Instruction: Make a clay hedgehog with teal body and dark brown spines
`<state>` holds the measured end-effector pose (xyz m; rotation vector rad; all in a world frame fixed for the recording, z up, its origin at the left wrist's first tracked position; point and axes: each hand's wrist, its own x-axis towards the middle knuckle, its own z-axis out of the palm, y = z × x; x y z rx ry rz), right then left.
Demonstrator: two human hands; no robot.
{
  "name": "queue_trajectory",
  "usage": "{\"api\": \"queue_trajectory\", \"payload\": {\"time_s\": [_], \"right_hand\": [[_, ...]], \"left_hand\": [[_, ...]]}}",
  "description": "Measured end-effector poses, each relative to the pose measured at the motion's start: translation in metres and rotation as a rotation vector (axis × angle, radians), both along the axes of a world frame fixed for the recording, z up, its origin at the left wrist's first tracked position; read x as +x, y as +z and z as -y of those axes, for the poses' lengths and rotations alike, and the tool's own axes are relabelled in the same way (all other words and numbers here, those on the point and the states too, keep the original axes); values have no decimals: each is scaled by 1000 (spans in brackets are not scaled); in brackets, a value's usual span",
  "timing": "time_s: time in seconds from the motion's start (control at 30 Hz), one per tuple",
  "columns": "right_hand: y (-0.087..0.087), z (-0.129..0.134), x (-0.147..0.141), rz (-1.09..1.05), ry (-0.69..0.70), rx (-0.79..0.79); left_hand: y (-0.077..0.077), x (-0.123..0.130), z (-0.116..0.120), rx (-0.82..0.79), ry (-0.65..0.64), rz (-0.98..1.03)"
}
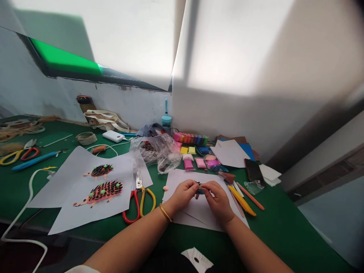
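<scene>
Over the white paper (pixel 196 216), my left hand (pixel 184 195) and my right hand (pixel 217 201) meet with their fingertips pinched. Between them is a small teal clay figure (pixel 200 190) with dark spikes and a brownish bit below it, mostly hidden by the fingers. Both hands appear closed on it. To the left, two clay hedgehogs lie flat on white sheets: a small brown hedgehog (pixel 101 171) and a larger pink hedgehog (pixel 104 192), each with dark spikes and green dots. Scissors (pixel 139 195) with red and yellow handles lie beside my left forearm.
A clear plastic bag (pixel 155 149) holding dark pieces lies behind the paper, near packets of coloured clay (pixel 188 163). A yellow cutter (pixel 241 201) and an orange tool (pixel 250 196) lie right of my right hand, below a black phone (pixel 254 171). A white cable (pixel 18 220) hangs off the left edge.
</scene>
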<state>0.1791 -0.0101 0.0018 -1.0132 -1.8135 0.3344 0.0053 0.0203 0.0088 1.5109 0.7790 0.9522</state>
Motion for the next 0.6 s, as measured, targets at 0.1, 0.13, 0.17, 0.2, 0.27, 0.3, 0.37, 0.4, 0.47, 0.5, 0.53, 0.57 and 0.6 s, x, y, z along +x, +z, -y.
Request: {"api": "queue_trajectory", "payload": {"time_s": [0.1, 0.13, 0.17, 0.2, 0.27, 0.3, 0.37, 0.4, 0.47, 0.5, 0.53, 0.57, 0.6], "right_hand": [[1, 0, 0, 0, -5, -10], [1, 1, 0, 2, -11, -17], [2, 1, -1, 5, -16, -25], [4, 1, -1, 12, -17, -35], [6, 2, -2, 30, -4, -52], [8, 3, -3, 39, 8, -57], [9, 4, -4, 52, 30, -62], [9, 4, -4, 54, 37, -62], [8, 4, -3, 41, 28, -57], [7, 3, -3, 26, 12, -52], [5, 3, -3, 10, -8, -45], [4, 2, -2, -3, -23, -39], [2, 1, -2, -13, -31, -33]], "left_hand": [[1, -1, 1, 30, -5, -6], [1, -1, 1, 48, -2, -16], [2, -1, 2, 69, 5, -29], [2, -1, 2, 89, 14, -45], [2, -1, 3, 123, 35, -75], [2, 0, 3, 134, 46, -84], [2, 0, 3, 137, 70, -93], [2, 0, 2, 129, 82, -95], [1, 0, 2, 104, 101, -97], [1, 0, 1, 92, 106, -94], [1, 0, 1, 84, 107, -90], [1, 0, 1, 80, 105, -85], [1, 0, 1, 80, 103, -82]]}}
